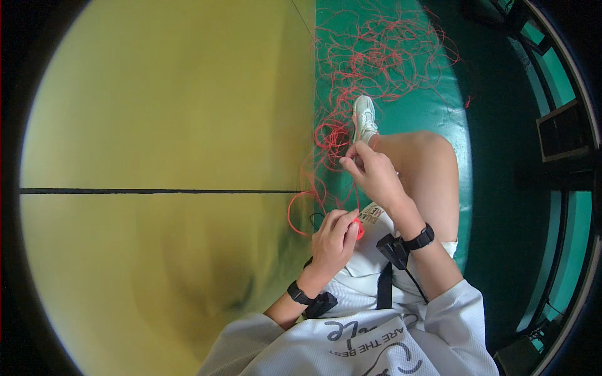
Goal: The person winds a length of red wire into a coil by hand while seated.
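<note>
My left hand (pixel 334 241) is closed around a small wound bundle of bright red cord (pixel 360 229), held over my lap. A loop of the same red cord (pixel 290 210) bows out to the left of that hand. My right hand (pixel 376 172) is ahead of it and a little to the right, fingers pinched together. A red strand (pixel 357 195) runs between the two hands. Loose coils of red cord (pixel 331 136) lie beside my white shoe (pixel 364 116). Farther ahead, a wide tangle of red cord (pixel 389 53) spreads over the green surface.
I sit on a green padded surface (pixel 433 113), one bare leg bent. A yellow panel (pixel 169 113) with a dark seam (pixel 157 190) fills the left side. Dark framework (pixel 564 131) stands at the right. Both wrists wear black straps with small boxes; a cable hangs from the right one.
</note>
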### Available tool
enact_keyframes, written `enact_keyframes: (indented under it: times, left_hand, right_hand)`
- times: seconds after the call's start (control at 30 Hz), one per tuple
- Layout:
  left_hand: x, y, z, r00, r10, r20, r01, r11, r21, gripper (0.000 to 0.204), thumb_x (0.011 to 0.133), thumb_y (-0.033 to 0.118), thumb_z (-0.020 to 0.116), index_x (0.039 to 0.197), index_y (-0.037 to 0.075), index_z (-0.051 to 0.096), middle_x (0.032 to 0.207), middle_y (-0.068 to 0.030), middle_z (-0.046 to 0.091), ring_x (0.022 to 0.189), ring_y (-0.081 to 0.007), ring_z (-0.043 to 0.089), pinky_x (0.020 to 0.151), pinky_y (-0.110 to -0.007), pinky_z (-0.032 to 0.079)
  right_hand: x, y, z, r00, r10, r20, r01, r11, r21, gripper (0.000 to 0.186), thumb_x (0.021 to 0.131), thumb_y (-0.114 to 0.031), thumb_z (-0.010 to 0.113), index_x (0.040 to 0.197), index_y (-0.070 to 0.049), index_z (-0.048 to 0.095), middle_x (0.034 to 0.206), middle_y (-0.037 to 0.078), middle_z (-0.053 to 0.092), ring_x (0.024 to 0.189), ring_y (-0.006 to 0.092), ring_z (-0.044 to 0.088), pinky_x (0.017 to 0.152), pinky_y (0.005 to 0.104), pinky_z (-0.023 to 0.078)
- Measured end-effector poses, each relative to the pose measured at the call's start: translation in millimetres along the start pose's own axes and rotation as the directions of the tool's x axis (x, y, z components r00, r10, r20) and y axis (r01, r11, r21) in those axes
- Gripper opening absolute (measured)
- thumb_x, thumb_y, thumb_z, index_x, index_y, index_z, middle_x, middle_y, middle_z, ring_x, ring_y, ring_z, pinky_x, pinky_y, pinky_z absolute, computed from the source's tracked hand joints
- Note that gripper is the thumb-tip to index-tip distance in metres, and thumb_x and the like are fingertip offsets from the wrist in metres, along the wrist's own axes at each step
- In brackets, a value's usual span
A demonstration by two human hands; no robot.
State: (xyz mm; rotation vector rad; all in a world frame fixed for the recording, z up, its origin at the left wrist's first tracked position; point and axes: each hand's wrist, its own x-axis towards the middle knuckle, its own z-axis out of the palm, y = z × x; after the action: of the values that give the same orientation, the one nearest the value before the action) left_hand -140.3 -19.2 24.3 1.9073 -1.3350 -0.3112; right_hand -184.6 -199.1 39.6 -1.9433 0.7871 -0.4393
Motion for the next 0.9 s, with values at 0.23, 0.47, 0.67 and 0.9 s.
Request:
enact_keyframes:
  times: [0.23, 0.47, 0.67, 0.9]
  left_hand:
    - [7.2, -11.4, 35.0, 0.983, -0.171, -0.066, 0.161, 0.979, -0.125, 0.018, 0.096, 0.014, 0.052, 0.109, 0.002, 0.056, 0.095, -0.0166, 0.060, 0.083, -0.0352, 0.061, 0.070, -0.041, 0.050]
    - [34.8, -18.4, 55.0, 0.860, -0.482, -0.166, 0.277, 0.715, -0.642, 0.021, 0.103, 0.017, 0.046, 0.115, 0.001, 0.054, 0.093, -0.0090, 0.058, 0.079, -0.0153, 0.056, 0.070, -0.030, 0.048]
    - [38.0, -43.7, 54.9, 0.887, -0.377, -0.266, 0.202, 0.835, -0.511, 0.020, 0.099, 0.011, 0.050, 0.114, -0.001, 0.058, 0.100, -0.0121, 0.060, 0.088, -0.0209, 0.058, 0.078, -0.033, 0.048]
    - [41.3, -37.6, 33.6, 0.890, -0.219, -0.401, 0.089, 0.943, -0.320, 0.022, 0.097, 0.009, 0.052, 0.116, -0.001, 0.058, 0.111, -0.0146, 0.061, 0.102, -0.0251, 0.058, 0.091, -0.037, 0.046]
  right_hand:
    - [-8.5, -11.0, 2.9, 0.994, -0.112, 0.000, 0.110, 0.977, 0.182, 0.013, 0.091, -0.013, 0.058, 0.097, -0.002, 0.057, 0.069, 0.017, 0.061, 0.065, 0.0298, 0.062, 0.060, 0.0399, 0.047]
    - [-28.1, -23.2, -2.0, 0.997, -0.071, 0.008, 0.064, 0.942, 0.328, 0.016, 0.090, -0.008, 0.054, 0.103, 0.000, 0.055, 0.071, 0.016, 0.064, 0.066, 0.0291, 0.066, 0.062, 0.0381, 0.051]
    - [-41.3, -19.4, -10.1, 0.999, 0.019, -0.046, 0.001, 0.918, 0.396, 0.019, 0.092, -0.006, 0.052, 0.110, 0.000, 0.052, 0.071, 0.009, 0.064, 0.064, 0.0128, 0.062, 0.062, 0.0288, 0.050]
    - [-32.7, -7.0, -5.8, 0.998, 0.060, 0.001, -0.059, 0.978, 0.200, 0.016, 0.090, -0.009, 0.057, 0.103, 0.000, 0.060, 0.070, 0.018, 0.064, 0.067, 0.0324, 0.065, 0.063, 0.0398, 0.051]
